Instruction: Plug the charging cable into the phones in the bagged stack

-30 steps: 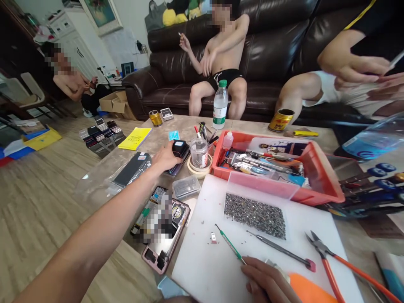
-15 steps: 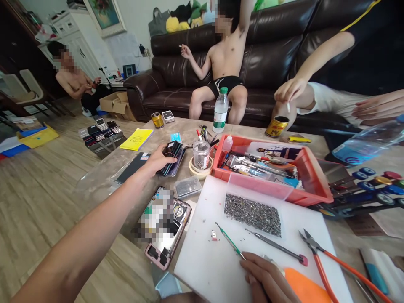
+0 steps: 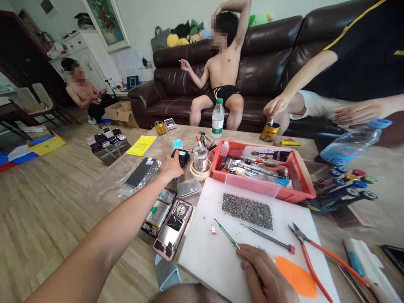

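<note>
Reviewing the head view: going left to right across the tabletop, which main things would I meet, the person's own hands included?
Yellow booklet, left hand, clear jar, green tool in the fingers of the right hand, then pliers.

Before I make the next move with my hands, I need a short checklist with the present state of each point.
1. Left hand on the dark phones: ok, touching them.
2. Left grip firm: cannot tell from this angle.
3. Right hand holding the green tool: ok.
4. White board free of loose bits: not ok, a small white-and-red piece lies there.
5. Left forearm clear of the opened phone: cannot tell, gap unclear.
</note>
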Action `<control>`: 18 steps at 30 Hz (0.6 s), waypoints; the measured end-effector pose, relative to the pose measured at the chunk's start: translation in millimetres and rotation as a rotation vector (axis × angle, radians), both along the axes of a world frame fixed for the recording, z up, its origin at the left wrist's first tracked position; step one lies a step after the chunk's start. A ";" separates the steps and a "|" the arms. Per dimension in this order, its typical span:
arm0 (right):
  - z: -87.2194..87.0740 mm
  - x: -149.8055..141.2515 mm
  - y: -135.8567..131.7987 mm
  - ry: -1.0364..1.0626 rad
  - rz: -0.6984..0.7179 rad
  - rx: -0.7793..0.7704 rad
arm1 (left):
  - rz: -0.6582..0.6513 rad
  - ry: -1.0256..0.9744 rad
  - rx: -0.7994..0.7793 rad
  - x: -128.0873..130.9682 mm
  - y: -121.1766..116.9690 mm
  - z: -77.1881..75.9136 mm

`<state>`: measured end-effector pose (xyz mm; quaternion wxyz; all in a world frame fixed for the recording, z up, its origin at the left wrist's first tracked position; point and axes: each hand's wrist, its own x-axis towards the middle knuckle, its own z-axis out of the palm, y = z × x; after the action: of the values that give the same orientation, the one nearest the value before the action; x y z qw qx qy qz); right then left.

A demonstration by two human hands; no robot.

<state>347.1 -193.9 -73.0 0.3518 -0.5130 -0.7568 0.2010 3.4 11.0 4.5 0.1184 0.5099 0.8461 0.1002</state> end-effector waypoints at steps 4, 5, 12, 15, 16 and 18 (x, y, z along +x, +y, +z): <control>5.4 1.7 0.6 0.010 0.046 -0.014 | 0.025 -0.129 0.052 -8.8 2.1 6.1; 6.8 1.5 0.4 0.012 0.044 -0.025 | 0.033 -0.185 0.073 -13.3 2.2 8.5; 7.8 -2.7 -2.1 -0.012 0.010 0.014 | 0.065 -0.712 0.257 -44.9 -26.0 30.0; 6.9 -4.5 -4.5 -0.023 0.013 0.117 | 0.038 -0.840 0.366 -45.8 -59.9 50.0; 6.7 -5.0 -5.1 -0.029 0.014 0.151 | 0.015 -0.877 0.394 -44.4 -73.4 59.9; 6.3 -5.6 -5.4 -0.051 0.014 0.207 | -0.044 -0.973 0.435 -39.7 -102.0 85.3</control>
<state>341.5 -199.3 -66.7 0.3820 -0.4734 -0.7859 0.1111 -36.3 -91.1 89.8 0.3905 0.4350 0.6422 0.4959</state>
